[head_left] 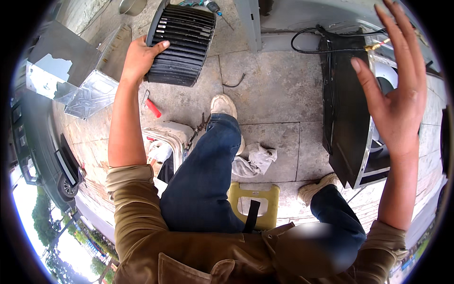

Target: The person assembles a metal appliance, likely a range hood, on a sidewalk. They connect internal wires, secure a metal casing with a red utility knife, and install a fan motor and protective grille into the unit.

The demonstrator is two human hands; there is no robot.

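Note:
My left hand [143,56] grips a black blower wheel [185,45], a drum with rows of slats, by its near left side, thumb lying over the slats. The wheel is held tilted above the floor. My right hand [399,94] is raised with fingers spread and nothing in it. Behind and below that hand stands a black metal housing [347,109] with a pale round part [387,75] in it, partly hidden by my hand. A black cable [302,49] loops from the top of the housing, with coloured wire ends near my right fingers.
A red-handled tool [152,108] lies on the concrete, right of a clear plastic tray [94,92]. Near my legs are a white bucket [175,135], a rag [257,161] and a yellow stool [270,203]. A drill [211,5] lies at the far side; a vehicle [40,142] stands left.

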